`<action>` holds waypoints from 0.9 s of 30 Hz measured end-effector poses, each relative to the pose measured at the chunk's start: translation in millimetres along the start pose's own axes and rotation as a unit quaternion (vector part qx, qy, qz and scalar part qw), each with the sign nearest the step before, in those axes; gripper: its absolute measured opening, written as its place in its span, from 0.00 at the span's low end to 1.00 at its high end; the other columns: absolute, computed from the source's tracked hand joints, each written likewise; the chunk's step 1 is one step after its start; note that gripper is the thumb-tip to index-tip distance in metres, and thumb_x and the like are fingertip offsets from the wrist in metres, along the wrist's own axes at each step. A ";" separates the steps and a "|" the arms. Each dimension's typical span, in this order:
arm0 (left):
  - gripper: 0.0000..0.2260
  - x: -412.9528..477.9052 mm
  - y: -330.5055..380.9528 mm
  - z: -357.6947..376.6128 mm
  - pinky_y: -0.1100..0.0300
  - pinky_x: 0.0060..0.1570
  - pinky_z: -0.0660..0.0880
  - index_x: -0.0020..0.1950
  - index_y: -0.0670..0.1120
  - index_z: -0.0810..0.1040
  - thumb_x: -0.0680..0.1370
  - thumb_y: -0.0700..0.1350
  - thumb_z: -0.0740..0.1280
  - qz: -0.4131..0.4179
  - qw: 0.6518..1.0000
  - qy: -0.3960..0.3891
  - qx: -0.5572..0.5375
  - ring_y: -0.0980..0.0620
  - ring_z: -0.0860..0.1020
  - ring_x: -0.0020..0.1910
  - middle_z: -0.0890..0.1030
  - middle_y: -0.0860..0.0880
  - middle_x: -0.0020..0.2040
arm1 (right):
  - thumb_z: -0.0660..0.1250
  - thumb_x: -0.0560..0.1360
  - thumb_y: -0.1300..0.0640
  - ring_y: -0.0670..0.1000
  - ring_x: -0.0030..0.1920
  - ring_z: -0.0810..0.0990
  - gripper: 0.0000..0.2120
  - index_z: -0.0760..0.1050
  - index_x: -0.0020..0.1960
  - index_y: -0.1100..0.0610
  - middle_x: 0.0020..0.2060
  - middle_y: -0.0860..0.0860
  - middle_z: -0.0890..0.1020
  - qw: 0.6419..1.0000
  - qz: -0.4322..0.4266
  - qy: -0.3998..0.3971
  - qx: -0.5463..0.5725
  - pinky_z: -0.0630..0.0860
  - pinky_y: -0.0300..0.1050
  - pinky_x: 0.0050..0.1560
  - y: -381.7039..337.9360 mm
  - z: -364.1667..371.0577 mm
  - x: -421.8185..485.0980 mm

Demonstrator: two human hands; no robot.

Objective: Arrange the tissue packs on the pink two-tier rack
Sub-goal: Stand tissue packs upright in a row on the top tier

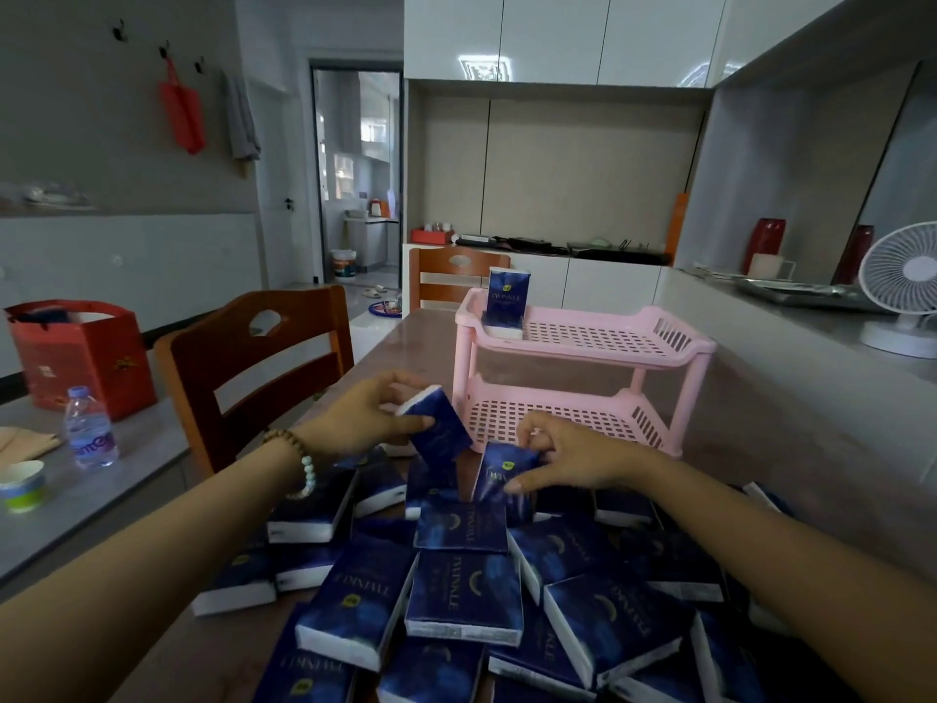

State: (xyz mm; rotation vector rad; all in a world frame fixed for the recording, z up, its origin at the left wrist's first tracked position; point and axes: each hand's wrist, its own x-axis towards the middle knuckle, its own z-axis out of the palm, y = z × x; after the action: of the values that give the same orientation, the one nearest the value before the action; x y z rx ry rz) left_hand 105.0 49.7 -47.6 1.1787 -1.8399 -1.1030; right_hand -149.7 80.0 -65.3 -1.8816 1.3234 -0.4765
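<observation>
A pink two-tier rack (679,347) stands on the table ahead of me. One dark blue tissue pack (508,296) stands upright at the left end of its top tier; the lower tier holds nothing I can see. My left hand (365,416) grips a blue tissue pack (440,431) tilted in the air just left of the rack's lower tier. Over to the right, my right hand (563,456) pinches another blue pack (499,476) lifted at the far edge of the pile. Several more packs (464,596) lie scattered flat on the table in front of me.
A wooden chair (253,367) stands left of the table, another (456,276) behind the rack. A side table at left carries a water bottle (90,431), a paper cup (21,485) and a red gift bag (83,357). A white fan (900,291) sits on the right counter.
</observation>
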 end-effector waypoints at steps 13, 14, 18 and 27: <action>0.14 -1.3 79.4 22.8 0.66 0.39 0.79 0.60 0.52 0.75 0.79 0.55 0.58 0.154 0.982 0.030 -0.108 0.59 0.82 0.47 0.83 0.54 0.49 | 0.69 0.73 0.58 0.49 0.56 0.81 0.13 0.73 0.56 0.55 0.57 0.50 0.81 0.956 -0.154 0.184 0.168 0.78 0.47 0.57 -69.6 -40.7 -19.7; 0.15 2.7 84.3 21.7 0.67 0.39 0.79 0.62 0.51 0.73 0.77 0.54 0.62 0.161 0.981 0.030 -0.101 0.59 0.82 0.47 0.83 0.53 0.49 | 0.69 0.73 0.58 0.49 0.55 0.81 0.12 0.72 0.55 0.54 0.56 0.50 0.81 0.958 -0.152 0.181 0.163 0.79 0.46 0.56 -70.4 -47.0 -20.2; 0.19 27.8 104.2 14.7 0.63 0.44 0.81 0.62 0.48 0.73 0.72 0.47 0.70 0.174 0.982 0.026 -0.066 0.55 0.82 0.50 0.83 0.50 0.51 | 0.71 0.71 0.59 0.47 0.52 0.82 0.19 0.68 0.58 0.52 0.54 0.48 0.81 0.966 -0.141 0.169 0.138 0.80 0.40 0.49 -72.7 -76.6 -16.2; 0.16 105.8 126.6 -14.3 0.61 0.49 0.79 0.60 0.47 0.77 0.77 0.53 0.61 0.183 0.973 -0.018 0.136 0.56 0.80 0.51 0.81 0.50 0.54 | 0.73 0.68 0.54 0.47 0.55 0.81 0.21 0.74 0.60 0.50 0.56 0.47 0.81 0.976 -0.104 0.188 0.043 0.76 0.46 0.59 -66.6 -147.5 14.1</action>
State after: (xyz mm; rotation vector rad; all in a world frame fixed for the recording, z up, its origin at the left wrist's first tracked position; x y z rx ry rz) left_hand 34.9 -23.6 83.3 0.9125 -2.1782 -0.6850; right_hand -202.6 22.6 77.1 -1.9295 1.3192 -1.0234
